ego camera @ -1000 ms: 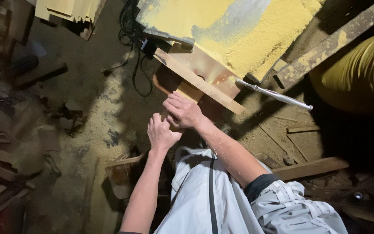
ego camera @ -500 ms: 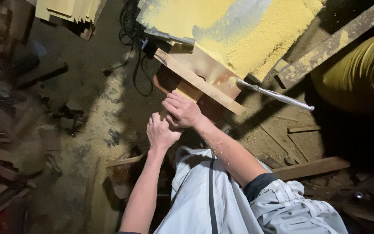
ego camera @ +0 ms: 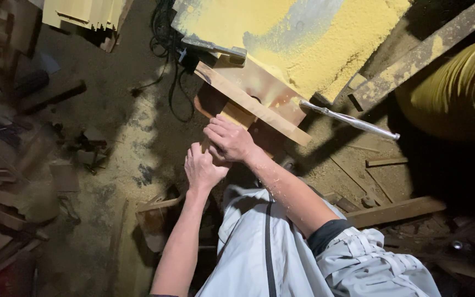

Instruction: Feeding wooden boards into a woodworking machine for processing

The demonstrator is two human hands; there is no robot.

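Both hands sit together at the near edge of a saw table (ego camera: 281,33) heaped with yellow sawdust, working 1 small wood block (ego camera: 236,114) that lies against a long wooden fence strip (ego camera: 254,104). The right hand (ego camera: 229,140) lies on top of the block with its fingers curled over the near end, pressing it down and toward the fence, likely so the piece stays square as it is fed. The left hand (ego camera: 202,168) is tucked just below and behind, touching the right hand, thumb side up; it seems to back the block from the rear, though whether its fingers actually close on the wood I cannot tell, since the right hand covers that spot. Both forearms are dusted with fine chips. The block rests on a reddish-brown plate (ego camera: 262,82) beside the fence, partly hidden by the hands. To the right, a thin metal rod (ego camera: 350,119) slants off the table edge, well apart from the hands. Black cables (ego camera: 169,60) hang down at the table's left corner. The dirt floor (ego camera: 116,143) below is strewn with sawdust, and offcuts (ego camera: 6,192) pile up at the left. A plank (ego camera: 397,212) lies on the ground at right, near the pale work clothes (ego camera: 259,253).
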